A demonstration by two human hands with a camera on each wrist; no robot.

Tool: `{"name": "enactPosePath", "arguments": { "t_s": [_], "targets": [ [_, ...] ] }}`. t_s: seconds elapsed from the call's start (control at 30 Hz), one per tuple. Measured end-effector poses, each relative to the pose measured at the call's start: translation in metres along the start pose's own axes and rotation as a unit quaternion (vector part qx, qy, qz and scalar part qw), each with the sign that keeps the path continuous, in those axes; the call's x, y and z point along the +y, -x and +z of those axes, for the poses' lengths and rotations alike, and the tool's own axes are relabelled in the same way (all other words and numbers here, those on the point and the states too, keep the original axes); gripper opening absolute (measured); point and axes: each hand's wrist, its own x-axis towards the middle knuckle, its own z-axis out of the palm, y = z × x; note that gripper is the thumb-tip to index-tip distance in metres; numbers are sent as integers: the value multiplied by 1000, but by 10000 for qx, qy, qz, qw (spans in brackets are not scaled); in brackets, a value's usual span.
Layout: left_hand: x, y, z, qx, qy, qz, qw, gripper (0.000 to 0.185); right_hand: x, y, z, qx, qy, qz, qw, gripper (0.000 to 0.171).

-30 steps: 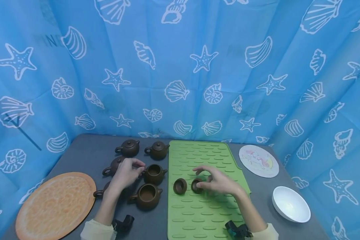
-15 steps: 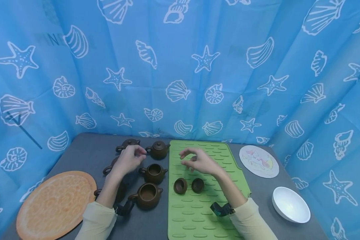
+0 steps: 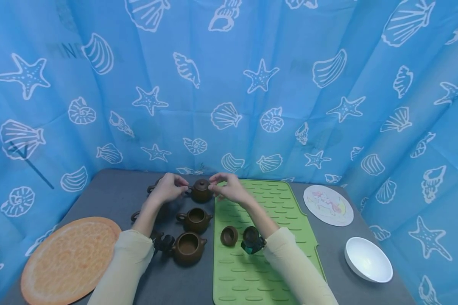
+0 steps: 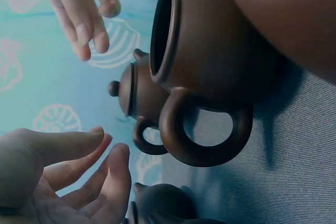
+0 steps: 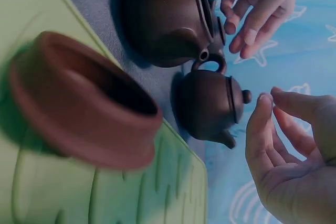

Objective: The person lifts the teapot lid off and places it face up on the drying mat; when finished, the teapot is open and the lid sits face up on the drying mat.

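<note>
A lidded brown teapot (image 3: 201,191) stands at the back of the grey table, left of the green mat. My left hand (image 3: 169,187) is beside its handle, fingers loosely bent; in the left wrist view the left hand (image 4: 79,177) has nothing between thumb and fingers. My right hand (image 3: 229,186) hovers by the spout, and in the right wrist view this hand (image 5: 294,150) is apart from the teapot (image 5: 207,103). Nearer me stand two lidless teapots, one (image 3: 196,220) behind the other (image 3: 188,250). On the mat lie two upturned lids, the left one (image 3: 229,236) fully visible.
More teapots, including one with its handle (image 3: 135,216) showing, are mostly hidden behind my left arm. A pizza-patterned round board (image 3: 70,260) lies at left, the green mat (image 3: 234,271) in the middle. At right are a unicorn-print disc (image 3: 328,205) and a white bowl (image 3: 368,259).
My right hand has left the lid on the mat and moved up and left to the back teapot's spout. My left hand has moved from the middle lidless teapot to the back teapot's handle.
</note>
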Motion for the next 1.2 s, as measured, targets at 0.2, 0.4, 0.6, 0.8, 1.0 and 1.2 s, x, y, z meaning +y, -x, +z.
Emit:
{"name": "enactPosePath", "arguments": {
  "t_s": [0.2,0.4,0.6,0.8,1.0,1.2],
  "targets": [
    [-4,-14,1,-177,321,-329,9988,27,3,-18,12,242,-332,309,9987,36],
    [-8,-20,2,-379,812,-499,9947,26,9,-31,22,410,-444,600,9964,33],
    [-11,-25,2,-413,1092,-685,9908,23,12,-35,28,543,-416,709,9951,30],
    [-14,-26,5,-349,1198,-746,9894,22,12,-35,29,602,-206,607,9961,27],
    [-17,-26,8,-284,1436,-884,9853,21,13,-36,32,737,-218,438,9961,24],
    [-16,-24,8,-263,1543,-862,9839,22,8,-29,30,758,-274,291,9963,23]
  ]
}}
